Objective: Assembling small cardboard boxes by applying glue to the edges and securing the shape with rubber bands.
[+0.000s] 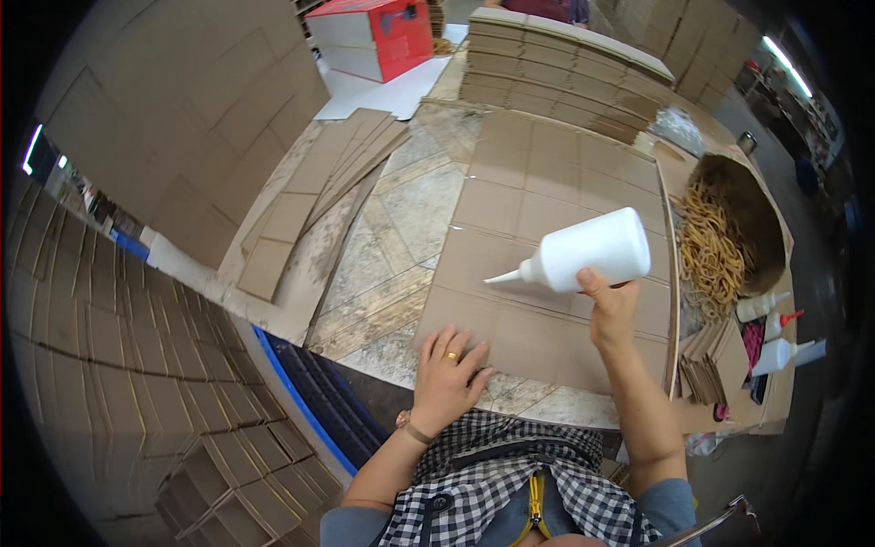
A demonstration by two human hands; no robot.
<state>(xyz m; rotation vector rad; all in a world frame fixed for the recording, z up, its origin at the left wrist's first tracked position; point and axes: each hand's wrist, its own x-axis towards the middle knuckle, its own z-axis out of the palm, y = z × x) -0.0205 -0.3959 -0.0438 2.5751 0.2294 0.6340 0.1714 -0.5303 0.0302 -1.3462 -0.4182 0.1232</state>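
A flat, creased cardboard sheet [519, 314] lies on the worktable before me. My right hand [609, 305] is wrapped round a white squeeze bottle [597, 248], tilted on its side above the sheet. Its thin nozzle points left and slightly down; I cannot tell whether the tip touches the cardboard. Resting palm down on the sheet's near left corner, my left hand [449, 372] has its fingers spread and holds nothing. A ring and a wrist bracelet show on it.
Folded cardboard sheets [565, 73] are stacked beyond. Loose cardboard strips [319, 196] lie left. At right stand a bin of rubber bands [715, 242], small cardboard pieces [709, 365] and more bottles [773, 356]. A red and white box [378, 41] sits far back; bundled cardboard [137, 337] fills the left.
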